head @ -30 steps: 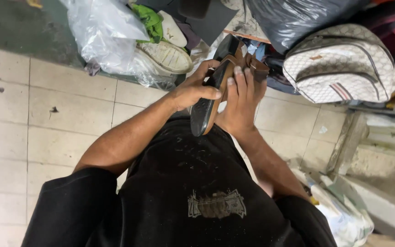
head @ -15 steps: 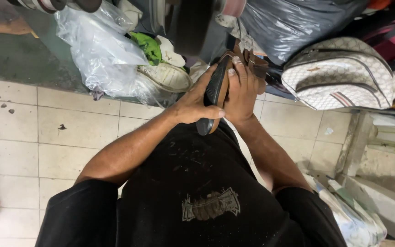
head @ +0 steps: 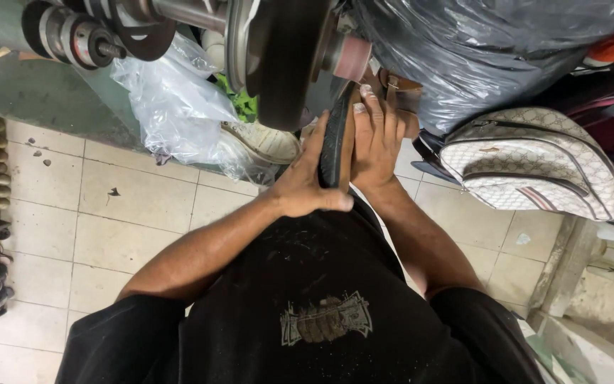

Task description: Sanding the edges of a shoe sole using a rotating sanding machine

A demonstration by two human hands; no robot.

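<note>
Both hands clamp the dark shoe sole (head: 335, 146): left hand (head: 307, 188) wraps its near end, right hand (head: 376, 142) presses flat alongside, long axis running past the fingertips toward the pink grinding wheel (head: 354, 60).

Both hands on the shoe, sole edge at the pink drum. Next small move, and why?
Probably ease the shoe a touch further up into the pink drum. The left hand grips the heel end and the right hand lies flat along the side, so it is steadied; the toe end sits right at the drum, though contact can't be confirmed.
</note>
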